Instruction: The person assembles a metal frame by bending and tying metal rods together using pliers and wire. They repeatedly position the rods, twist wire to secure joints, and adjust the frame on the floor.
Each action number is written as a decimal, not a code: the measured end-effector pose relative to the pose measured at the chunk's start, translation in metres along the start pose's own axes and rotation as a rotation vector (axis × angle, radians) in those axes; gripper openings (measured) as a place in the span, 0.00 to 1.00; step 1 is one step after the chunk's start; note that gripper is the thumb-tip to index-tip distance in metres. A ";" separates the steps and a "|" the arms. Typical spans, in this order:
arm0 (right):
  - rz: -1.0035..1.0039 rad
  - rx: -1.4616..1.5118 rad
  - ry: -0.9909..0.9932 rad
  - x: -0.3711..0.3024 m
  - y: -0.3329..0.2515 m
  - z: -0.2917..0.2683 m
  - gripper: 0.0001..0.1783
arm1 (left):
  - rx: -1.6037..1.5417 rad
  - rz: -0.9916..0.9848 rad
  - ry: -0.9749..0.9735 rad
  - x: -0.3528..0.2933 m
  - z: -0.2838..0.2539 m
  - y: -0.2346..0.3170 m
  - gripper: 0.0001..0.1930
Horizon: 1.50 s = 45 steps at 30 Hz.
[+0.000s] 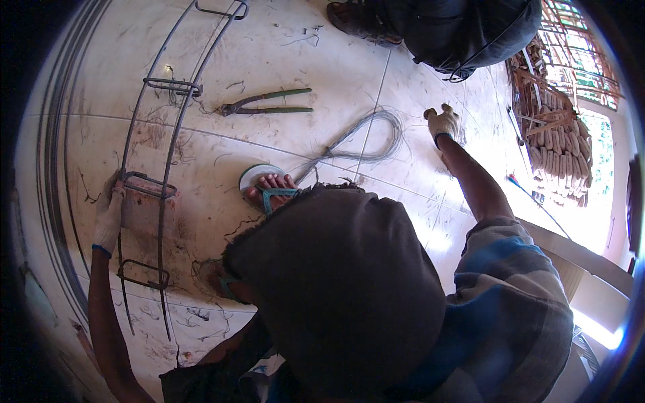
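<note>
My left hand (109,211), in a pale work glove, grips the near part of a rebar cage (163,158) beside one of its stirrups. The cage has long thin bars tied through several bent stirrups and lies along the left over a reddish block (151,207). Out to the right, my gloved right hand (443,123) is raised with its fingers curled; a fine wire seems to show at the fingertips, too small to be sure. Between the hands lie a looped bundle of tie wire (366,138) and green-handled end-cutting nippers (269,102).
My sandalled foot (269,191) stands by the bundle's tail. Dark cloth (342,289) hides the lower middle. Another person (463,33) in dark clothes is at the top. Long rods (57,154) run along the left edge; stacked brown pieces (561,148) stand at the right.
</note>
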State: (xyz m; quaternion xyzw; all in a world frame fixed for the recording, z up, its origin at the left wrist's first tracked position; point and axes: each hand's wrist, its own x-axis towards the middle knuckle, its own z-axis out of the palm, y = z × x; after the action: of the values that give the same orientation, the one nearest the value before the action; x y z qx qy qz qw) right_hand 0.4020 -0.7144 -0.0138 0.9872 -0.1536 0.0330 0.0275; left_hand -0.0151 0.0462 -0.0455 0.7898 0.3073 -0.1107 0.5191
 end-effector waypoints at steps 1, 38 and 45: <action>0.065 -0.049 -0.004 0.029 0.053 0.012 0.36 | -0.027 0.018 -0.048 0.017 0.012 0.001 0.26; 0.420 0.527 0.348 0.244 0.210 -0.101 0.24 | -0.155 0.099 -0.082 0.036 0.044 -0.005 0.28; 0.547 -0.062 0.532 0.212 0.179 -0.162 0.28 | 0.036 0.002 0.024 -0.011 0.006 0.039 0.29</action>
State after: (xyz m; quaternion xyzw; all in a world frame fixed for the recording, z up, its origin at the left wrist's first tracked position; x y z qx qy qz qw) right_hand 0.5395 -0.9380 0.1711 0.8655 -0.3996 0.2894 0.0863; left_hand 0.0008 0.0264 -0.0137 0.8006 0.3106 -0.1058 0.5014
